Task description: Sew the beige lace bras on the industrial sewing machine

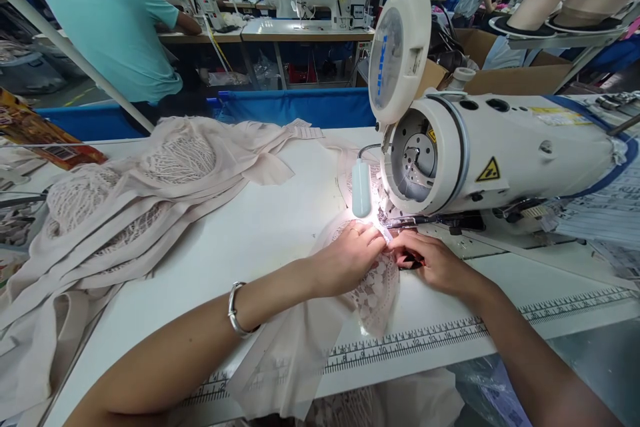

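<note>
Item: lace panel (377,290), pale pink, flat on the white tabletop (225,247), its upper part running beneath the JUKI sewing machine (480,140). Left hand (353,257): laid over the lace, fingers bent; pressing or pinching, I cannot tell. Right hand (430,260): fingertips drawn together on the lace edge, just beside the left's. Step, by my reading: guiding lace at the needle area; next move calls for flat cloth, aligned edge, fingers clear.

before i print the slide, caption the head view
Left hand and right hand on pale pink lace fabric, by the lit lamp of a JUKI sewing machine.
</note>
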The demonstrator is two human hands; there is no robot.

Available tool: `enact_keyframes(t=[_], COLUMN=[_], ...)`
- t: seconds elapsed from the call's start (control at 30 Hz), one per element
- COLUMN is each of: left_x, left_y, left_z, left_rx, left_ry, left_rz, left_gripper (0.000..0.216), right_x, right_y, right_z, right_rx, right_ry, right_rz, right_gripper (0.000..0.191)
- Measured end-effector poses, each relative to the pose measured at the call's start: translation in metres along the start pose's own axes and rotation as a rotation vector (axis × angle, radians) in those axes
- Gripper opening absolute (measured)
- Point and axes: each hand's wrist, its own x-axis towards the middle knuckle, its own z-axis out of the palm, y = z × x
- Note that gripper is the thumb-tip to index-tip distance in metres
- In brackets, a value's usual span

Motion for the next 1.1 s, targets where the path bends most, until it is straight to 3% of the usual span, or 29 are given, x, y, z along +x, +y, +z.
enact_keyframes(t=[0.1, 0.23, 0.4, 0.5, 0.7, 0.83, 0.93, 1.1], left_x=[0.0, 0.0, 0.001, 0.001, 0.004, 0.008, 0.008, 0.005], left_y=[-0.001, -0.001, 0.001, 0.002, 0.005, 0.009, 0.011, 0.012], left_z=[0.001, 0.001, 0.0, -0.001, 0.011, 0.024, 0.024, 0.018], left_rx=[0.008, 0.004, 0.011, 0.003, 0.035, 0.122, 0.132, 0.143], left_ry=[-0.002, 0.011, 0.0, -0.005, 0.001, 0.009, 0.006, 0.023], left_rz=[0.008, 0.013, 0.002, -0.003, -0.014, -0.038, -0.049, -0.092], left_gripper=[0.018, 0.019, 0.014, 0.017, 0.034, 0.055, 0.059, 0.039], right_x=[0.002, 0.003, -0.002, -0.006, -0.006, -0.005, -0.005, -0.002], right_y=[-0.001, -0.001, 0.004, 0.009, 0.013, 0.014, 0.016, 0.01], right_z=[0.003, 0.003, -0.004, -0.005, -0.001, 0.002, 0.002, 0.0], right_rx=[-0.029, 0.046, 0.1, -0.03, -0.257, -0.345, -0.472, -0.619], right_ry=[0.034, 0.06, 0.051, 0.109, 0.217, 0.202, 0.199, 0.208], right_rz=[-0.063, -0.088, 0.041, 0.074, -0.062, -0.116, -0.142, -0.254], right_gripper=[0.009, 0.014, 0.011, 0.014, 0.043, 0.056, 0.054, 0.051])
